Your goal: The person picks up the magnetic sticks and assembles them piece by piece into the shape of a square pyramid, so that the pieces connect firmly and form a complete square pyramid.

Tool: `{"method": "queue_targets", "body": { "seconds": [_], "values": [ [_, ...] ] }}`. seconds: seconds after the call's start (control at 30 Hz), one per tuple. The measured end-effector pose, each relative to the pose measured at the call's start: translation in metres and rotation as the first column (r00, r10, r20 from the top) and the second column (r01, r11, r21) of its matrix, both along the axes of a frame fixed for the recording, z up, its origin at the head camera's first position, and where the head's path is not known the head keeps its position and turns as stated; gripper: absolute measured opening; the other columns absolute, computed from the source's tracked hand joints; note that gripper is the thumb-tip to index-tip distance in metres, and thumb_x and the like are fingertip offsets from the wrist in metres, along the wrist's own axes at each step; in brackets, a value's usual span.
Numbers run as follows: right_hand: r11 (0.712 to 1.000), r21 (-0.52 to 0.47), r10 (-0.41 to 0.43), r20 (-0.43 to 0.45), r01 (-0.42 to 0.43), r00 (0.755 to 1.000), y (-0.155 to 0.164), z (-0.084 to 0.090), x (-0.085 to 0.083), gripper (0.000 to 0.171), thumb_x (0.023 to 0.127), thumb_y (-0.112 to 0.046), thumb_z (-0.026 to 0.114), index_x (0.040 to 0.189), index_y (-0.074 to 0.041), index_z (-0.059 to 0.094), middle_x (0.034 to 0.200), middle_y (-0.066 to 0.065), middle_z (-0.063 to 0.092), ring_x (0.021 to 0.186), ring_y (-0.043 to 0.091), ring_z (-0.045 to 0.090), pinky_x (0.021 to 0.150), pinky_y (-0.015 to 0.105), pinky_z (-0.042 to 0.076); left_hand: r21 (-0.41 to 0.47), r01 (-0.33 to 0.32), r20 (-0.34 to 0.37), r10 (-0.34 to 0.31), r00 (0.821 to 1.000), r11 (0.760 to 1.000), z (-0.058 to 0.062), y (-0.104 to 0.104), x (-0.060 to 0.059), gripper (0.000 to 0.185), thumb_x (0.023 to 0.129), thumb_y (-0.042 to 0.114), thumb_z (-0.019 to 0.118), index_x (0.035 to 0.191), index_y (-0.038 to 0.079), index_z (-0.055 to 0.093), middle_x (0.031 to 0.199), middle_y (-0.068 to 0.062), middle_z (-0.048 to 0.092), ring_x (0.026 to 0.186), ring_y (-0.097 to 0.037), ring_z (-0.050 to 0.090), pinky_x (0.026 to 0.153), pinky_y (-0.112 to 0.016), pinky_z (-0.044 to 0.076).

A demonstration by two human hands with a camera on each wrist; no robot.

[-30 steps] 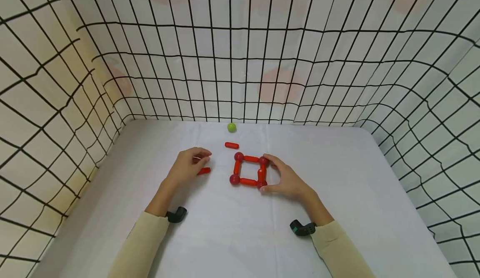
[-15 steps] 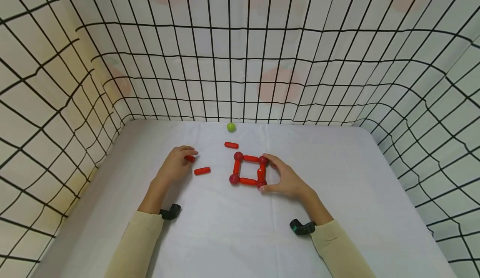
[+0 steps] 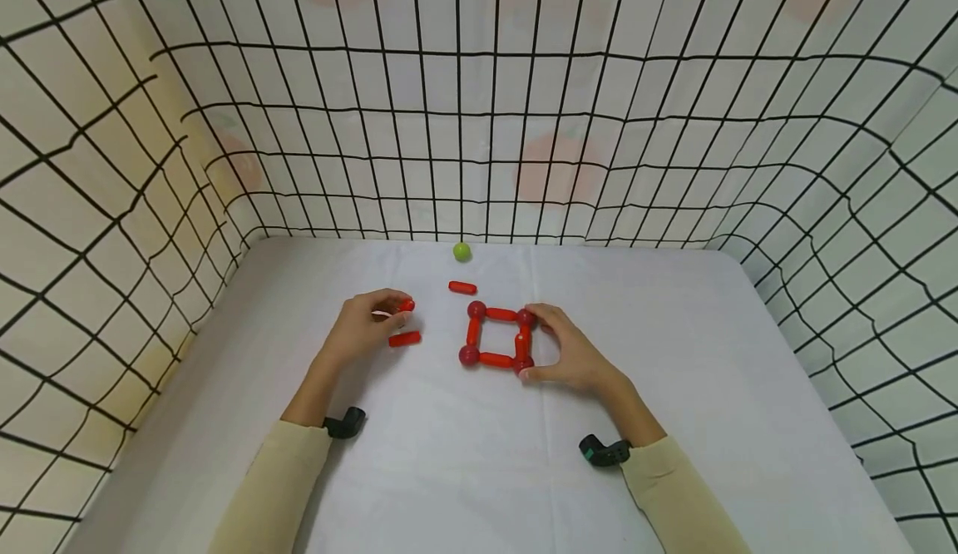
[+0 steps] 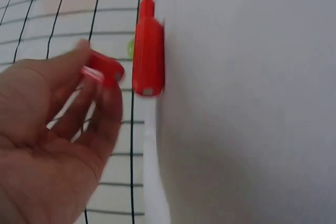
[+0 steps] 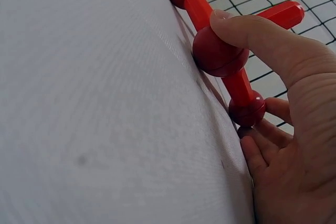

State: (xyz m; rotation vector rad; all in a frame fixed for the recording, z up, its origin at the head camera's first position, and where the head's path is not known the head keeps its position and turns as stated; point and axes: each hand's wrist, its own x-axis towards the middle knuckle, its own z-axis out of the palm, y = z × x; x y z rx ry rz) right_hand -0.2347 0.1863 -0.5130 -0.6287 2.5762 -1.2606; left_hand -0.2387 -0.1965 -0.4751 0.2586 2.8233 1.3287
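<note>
A square frame (image 3: 497,338) of red rods joined by dark red balls lies flat on the white table (image 3: 464,454). My right hand (image 3: 555,351) grips its right side, thumb on the near ball (image 5: 218,53) and fingers behind the far ball (image 5: 247,109). One red rod (image 5: 283,14) sticks up from the near right ball. Left of the frame, my left hand (image 3: 391,313) pinches a short red rod (image 3: 405,305) (image 4: 103,70) just above the table. A loose red rod (image 3: 404,338) (image 4: 148,56) lies right beside those fingers.
Another loose red rod (image 3: 462,288) lies behind the frame, and a small green ball (image 3: 461,250) sits near the back wall. Grid-patterned cloth walls (image 3: 479,121) close in the table on three sides. Black wrist mounts (image 3: 603,452) rest near the sleeves.
My left hand went left, took hold of a short red rod, and has carried it back right toward the frame. The right hand and the frame have stayed put.
</note>
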Motion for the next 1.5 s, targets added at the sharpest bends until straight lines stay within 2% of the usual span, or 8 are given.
{"method": "queue_targets", "body": {
  "seconds": [0.13, 0.27, 0.43, 0.7, 0.87, 1.0, 1.23, 1.5],
  "values": [
    [1.0, -0.004, -0.001, -0.004, 0.001, 1.0, 0.001, -0.001, -0.001, 0.107, 0.071, -0.048, 0.093, 0.158, -0.032, 0.034, 0.163, -0.001, 0.035, 0.151, 0.026, 0.035, 0.123, 0.05, 0.033, 0.143, 0.124, 0.036, -0.131, 0.991, 0.982, 0.004, 0.025, 0.004, 0.031, 0.094, 0.026, 0.077, 0.124, 0.019, 0.071, 0.115, -0.001, 0.075, 0.11, -0.022, 0.071, 0.096, -0.041, 0.06],
    [1.0, 0.004, -0.012, 0.023, 0.012, 1.0, 0.001, -0.002, 0.001, 0.107, 0.071, -0.05, 0.093, 0.158, -0.035, 0.033, 0.164, -0.001, 0.035, 0.152, 0.028, 0.035, 0.123, 0.052, 0.033, 0.213, 0.258, 0.04, -0.272, 0.961, 0.942, 0.002, 0.05, 0.01, 0.03, 0.095, 0.027, 0.076, 0.124, 0.02, 0.072, 0.115, 0.003, 0.075, 0.113, -0.018, 0.07, 0.099, -0.039, 0.058],
    [1.0, 0.013, -0.021, 0.037, 0.021, 0.999, 0.0, -0.001, 0.002, 0.105, 0.072, -0.049, 0.092, 0.158, -0.036, 0.033, 0.165, -0.001, 0.035, 0.152, 0.03, 0.036, 0.122, 0.054, 0.034, 0.263, 0.321, 0.03, -0.34, 0.94, 0.91, -0.002, 0.068, 0.015, 0.033, 0.096, 0.024, 0.074, 0.129, 0.021, 0.071, 0.121, 0.004, 0.074, 0.119, -0.019, 0.069, 0.1, -0.038, 0.058],
    [1.0, -0.006, -0.008, 0.026, 0.009, 1.0, 0.0, 0.001, 0.001, 0.105, 0.073, -0.044, 0.093, 0.158, -0.034, 0.034, 0.164, -0.001, 0.036, 0.151, 0.03, 0.036, 0.122, 0.054, 0.035, 0.289, 0.33, 0.067, -0.363, 0.929, 0.898, -0.005, 0.075, 0.018, 0.036, 0.098, 0.019, 0.071, 0.134, 0.015, 0.068, 0.124, 0.0, 0.072, 0.124, -0.023, 0.066, 0.102, -0.04, 0.057],
    [0.999, -0.041, 0.005, -0.023, -0.006, 1.0, 0.0, 0.0, -0.001, 0.103, 0.072, -0.043, 0.093, 0.156, -0.026, 0.036, 0.161, 0.001, 0.034, 0.147, 0.027, 0.04, 0.121, 0.05, 0.037, 0.284, 0.334, 0.073, -0.368, 0.927, 0.899, -0.008, 0.078, 0.019, 0.037, 0.1, 0.021, 0.069, 0.137, 0.022, 0.067, 0.131, 0.001, 0.07, 0.126, -0.023, 0.066, 0.101, -0.039, 0.057],
    [0.998, -0.067, -0.02, -0.013, 0.019, 1.0, -0.001, -0.001, -0.001, 0.099, 0.07, -0.043, 0.095, 0.152, -0.024, 0.041, 0.154, 0.0, 0.04, 0.142, 0.024, 0.045, 0.12, 0.047, 0.039, 0.274, 0.35, 0.061, -0.38, 0.923, 0.896, -0.009, 0.08, 0.02, 0.039, 0.1, 0.023, 0.069, 0.138, 0.025, 0.066, 0.138, 0.001, 0.066, 0.125, -0.021, 0.067, 0.102, -0.037, 0.056],
    [0.997, -0.076, -0.026, -0.044, 0.023, 0.999, -0.001, 0.0, -0.001, 0.08, 0.078, -0.032, 0.091, 0.144, -0.017, 0.048, 0.145, 0.004, 0.055, 0.135, 0.025, 0.052, 0.118, 0.048, 0.043, 0.294, 0.385, 0.005, -0.405, 0.915, 0.875, -0.01, 0.077, 0.019, 0.043, 0.1, 0.012, 0.067, 0.142, 0.011, 0.061, 0.138, -0.004, 0.065, 0.123, -0.025, 0.065, 0.105, -0.042, 0.054],
    [0.994, -0.095, -0.057, -0.02, 0.055, 0.998, 0.001, -0.001, -0.001, 0.053, 0.087, -0.012, 0.077, 0.135, -0.018, 0.056, 0.133, 0.005, 0.062, 0.128, 0.027, 0.058, 0.114, 0.05, 0.046, 0.19, 0.275, -0.087, -0.263, 0.961, 0.942, -0.013, 0.074, 0.014, 0.038, 0.094, 0.002, 0.069, 0.131, 0.01, 0.067, 0.133, -0.004, 0.065, 0.126, -0.026, 0.061, 0.107, -0.045, 0.053]
  ]
}}
